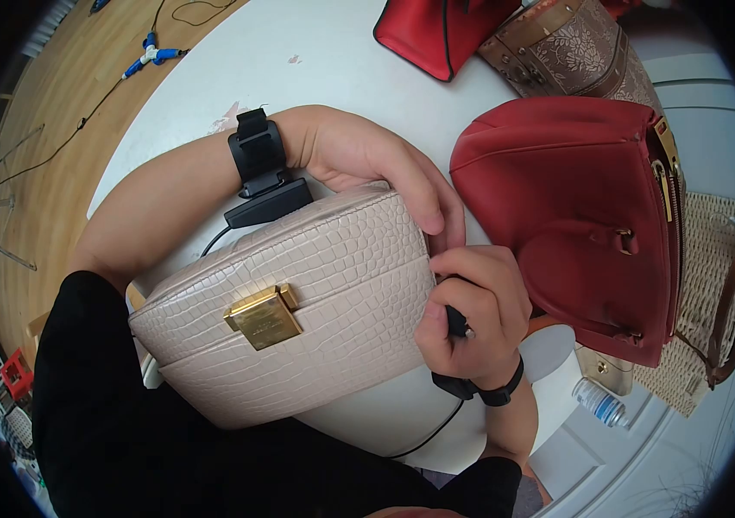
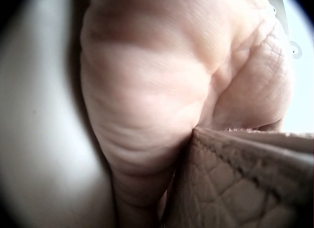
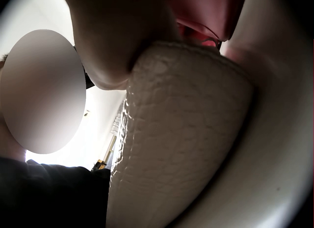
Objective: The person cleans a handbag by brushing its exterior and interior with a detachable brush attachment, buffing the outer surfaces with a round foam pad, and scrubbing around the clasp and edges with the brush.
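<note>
A cream crocodile-embossed handbag (image 1: 341, 319) with a gold clasp (image 1: 265, 318) lies tilted across the near side of the white table. My left hand (image 1: 376, 164) reaches over the bag's far side and grips its right end. In the left wrist view, the bag's stitched edge (image 2: 230, 159) runs between parts of the left hand (image 2: 147, 90). My right hand (image 1: 481, 315) is curled at the bag's right end, close by the left fingertips. It holds a small black object (image 1: 456, 321), mostly hidden in the fist. The right wrist view shows the bag's embossed side (image 3: 181, 120) close up.
A dark red handbag (image 1: 548, 173) stands just right of the hands. Behind it are a bright red bag (image 1: 428, 39) and a brown patterned bag (image 1: 574, 52). A woven straw bag (image 1: 704, 285) and a small labelled bottle (image 1: 600, 402) are at right. The white table (image 1: 341, 69) has a curved edge.
</note>
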`<state>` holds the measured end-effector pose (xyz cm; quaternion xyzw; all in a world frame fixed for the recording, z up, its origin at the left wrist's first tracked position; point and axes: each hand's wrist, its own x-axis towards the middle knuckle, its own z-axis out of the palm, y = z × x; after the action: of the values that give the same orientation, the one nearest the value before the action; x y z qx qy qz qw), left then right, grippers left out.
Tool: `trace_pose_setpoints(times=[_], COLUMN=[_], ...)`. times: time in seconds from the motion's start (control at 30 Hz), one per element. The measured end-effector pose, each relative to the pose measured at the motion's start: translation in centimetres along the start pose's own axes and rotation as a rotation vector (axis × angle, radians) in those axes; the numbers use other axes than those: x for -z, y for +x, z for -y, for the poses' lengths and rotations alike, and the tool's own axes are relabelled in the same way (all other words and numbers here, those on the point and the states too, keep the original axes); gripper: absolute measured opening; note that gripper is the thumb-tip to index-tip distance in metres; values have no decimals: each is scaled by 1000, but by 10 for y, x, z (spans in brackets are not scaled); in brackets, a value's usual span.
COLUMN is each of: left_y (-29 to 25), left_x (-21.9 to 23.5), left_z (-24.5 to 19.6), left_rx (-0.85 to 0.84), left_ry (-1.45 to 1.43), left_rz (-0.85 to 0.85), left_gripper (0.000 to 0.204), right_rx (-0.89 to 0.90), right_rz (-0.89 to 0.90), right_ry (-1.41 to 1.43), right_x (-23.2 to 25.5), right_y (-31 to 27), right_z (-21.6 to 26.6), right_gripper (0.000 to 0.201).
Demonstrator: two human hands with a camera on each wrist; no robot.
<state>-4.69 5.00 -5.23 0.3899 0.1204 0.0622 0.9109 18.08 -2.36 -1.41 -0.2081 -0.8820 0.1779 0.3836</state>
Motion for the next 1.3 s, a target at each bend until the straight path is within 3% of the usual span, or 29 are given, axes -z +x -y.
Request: trace_pose_setpoints(times=[0.4, 1.3], left_y=[-2, -1], left_x=[-2, 0], left_z=[-2, -1], left_rx=[16, 7], left_ry=[-30, -2], left_rz=[-10, -1], left_gripper=[48, 49], right_rx=[-24, -24], right_rz=[75, 68], right_ry=[19, 32], right_x=[4, 4], right_y=[3, 0], right_z=[-2, -2], right_gripper=[26, 17])
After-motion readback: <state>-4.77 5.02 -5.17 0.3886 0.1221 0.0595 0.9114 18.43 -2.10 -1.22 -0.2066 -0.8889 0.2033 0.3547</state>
